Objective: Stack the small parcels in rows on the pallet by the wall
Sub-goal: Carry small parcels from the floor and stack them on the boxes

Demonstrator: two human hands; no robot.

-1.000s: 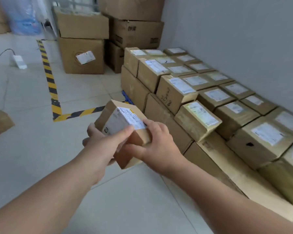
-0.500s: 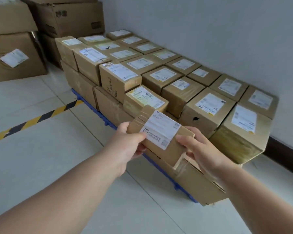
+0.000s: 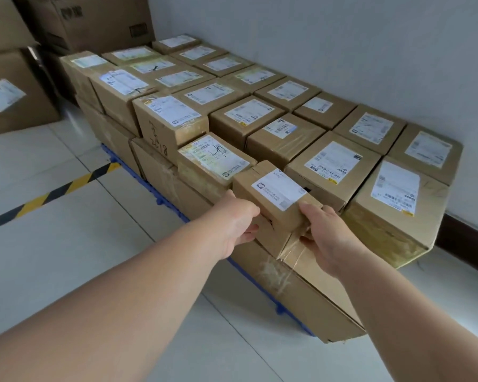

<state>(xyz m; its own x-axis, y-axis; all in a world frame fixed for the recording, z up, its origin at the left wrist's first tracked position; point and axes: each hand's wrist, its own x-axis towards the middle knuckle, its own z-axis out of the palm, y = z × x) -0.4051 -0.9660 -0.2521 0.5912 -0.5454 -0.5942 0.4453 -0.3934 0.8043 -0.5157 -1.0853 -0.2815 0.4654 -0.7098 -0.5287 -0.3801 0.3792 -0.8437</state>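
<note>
Parcel, small, brown cardboard, white label on top: held at near edge of stack, front row, in gap between green-labelled parcel on one side and big taped box on the other. Sits askew to row. Underside close over lower carton; contact not discernible.

Left hand: fingers curled round parcel's near left face, grasping.

Right hand: thumb on top near corner, fingers wrapped round right side, grasping.

Pallet: blue, only front rim visible under cartons, set against wall.

Stacked parcels: several rows, labels up, reaching back to wall.

Surroundings: tiled floor, yellow-black tape, large cartons at far left.

Stage, as judged: placement under way, release not yet made.

Risks, as judged:
- Overhang. Near corner appears past carton's front edge; if let go there, likely to tip onto floor.
- Skew. If set down unturned, gap left beside big taped box and row line broken.
- Pinch. Fingers on either side liable to be trapped against neighbours if pushed home without shifting grip.
- Knock. Hard shove inward could nudge green-labelled parcel out of line.
- Smooth tape on carton below: possible sliding if set down tilted.
</note>
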